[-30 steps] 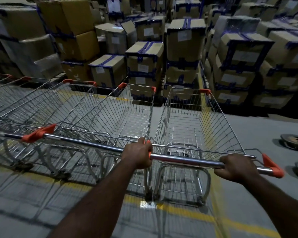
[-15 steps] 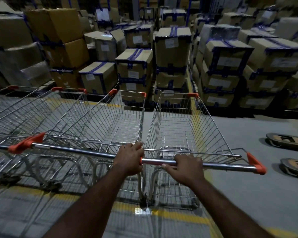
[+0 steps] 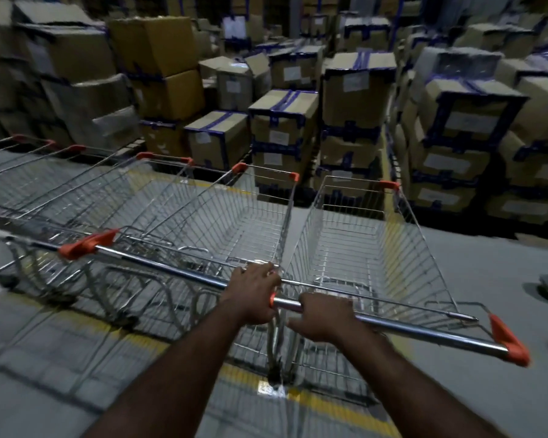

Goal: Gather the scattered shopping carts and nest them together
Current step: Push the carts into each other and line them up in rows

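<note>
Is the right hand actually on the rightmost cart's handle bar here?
Touching. The head view shows the right hand wrapped over the chrome handle bar, with no gap.

The scene is dimly lit, and a cool grey cast is laid over everything. Shadows of the wire carts (image 3: 222, 222) are thrown across the floor (image 3: 475, 267) toward the viewer, so the light is taken to come from above and ahead. Streaks of glare are carried along the chrome handle bar (image 3: 408, 328), and a small white glint is caught by the yellow line (image 3: 244, 376). The boxes (image 3: 70, 55) at upper left are smeared by motion blur; those in the middle are rendered more sharply. Straight edges are bowed near the borders, and the corners are darkened.
</note>
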The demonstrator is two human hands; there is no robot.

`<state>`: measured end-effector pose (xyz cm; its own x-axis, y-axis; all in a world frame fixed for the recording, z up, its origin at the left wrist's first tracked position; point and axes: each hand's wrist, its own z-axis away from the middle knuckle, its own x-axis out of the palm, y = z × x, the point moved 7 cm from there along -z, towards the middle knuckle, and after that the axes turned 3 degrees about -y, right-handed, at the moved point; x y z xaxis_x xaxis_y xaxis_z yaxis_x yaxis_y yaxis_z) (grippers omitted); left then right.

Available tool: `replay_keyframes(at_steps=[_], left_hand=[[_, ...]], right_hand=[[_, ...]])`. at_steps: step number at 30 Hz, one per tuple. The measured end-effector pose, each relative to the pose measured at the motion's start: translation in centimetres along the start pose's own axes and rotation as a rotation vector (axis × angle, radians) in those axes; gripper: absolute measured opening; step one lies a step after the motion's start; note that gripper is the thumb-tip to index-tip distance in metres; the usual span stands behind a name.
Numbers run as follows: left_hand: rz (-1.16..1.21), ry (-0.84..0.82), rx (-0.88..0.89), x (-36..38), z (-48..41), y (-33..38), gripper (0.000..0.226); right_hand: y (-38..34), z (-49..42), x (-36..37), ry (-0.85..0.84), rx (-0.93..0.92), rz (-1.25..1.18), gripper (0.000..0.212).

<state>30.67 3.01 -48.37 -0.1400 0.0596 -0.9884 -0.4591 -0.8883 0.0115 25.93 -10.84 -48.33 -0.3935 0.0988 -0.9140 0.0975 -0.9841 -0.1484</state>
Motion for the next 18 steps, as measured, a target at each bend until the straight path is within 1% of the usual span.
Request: replay_keyframes(at_steps=[2, 4, 6, 9, 11, 13, 15, 18], left_hand=[[0.067, -0.074, 0.003, -0.3, -0.1, -0.5, 0.086], [0.224, -0.042, -0.043, -0.6, 0.2, -1.8, 0.086], [0.392, 0.091, -0.109, -1.0, 1.3, -4.3, 0.076], [0.504, 0.297, -0.272, -1.9, 5.0, -9.5, 0.061], [0.508, 0.413, -0.374, -3.1, 7.9, -12.7, 0.053], [0.486, 0.479, -0.471, -3.7, 10.7, -16.1, 0.049], [0.456, 0.484, -0.545, -3.5, 13.3, -19.7, 0.050], [0.401, 0.502, -0.600, -3.5, 16.7, -24.5, 0.048]], right_hand=[[-1.9, -1.0, -1.1, -0.029, -0.067, 0.054, 0.058], [-4.1, -1.8, -2.7, 0.034, -0.139, 0.043, 0.050], [-6.8, -2.2, -4.4, 0.116, -0.215, 0.016, 0.046], [-11.1, -2.6, -5.7, 0.161, -0.322, -0.011, 0.045], [-13.9, -2.8, -5.8, 0.142, -0.389, -0.027, 0.044], [-17.0, -3.1, -5.5, 0.114, -0.442, -0.015, 0.044], [-20.2, -3.6, -5.4, 0.104, -0.487, 0.006, 0.045], [-25.3, -5.0, -5.7, 0.115, -0.533, 0.028, 0.049]])
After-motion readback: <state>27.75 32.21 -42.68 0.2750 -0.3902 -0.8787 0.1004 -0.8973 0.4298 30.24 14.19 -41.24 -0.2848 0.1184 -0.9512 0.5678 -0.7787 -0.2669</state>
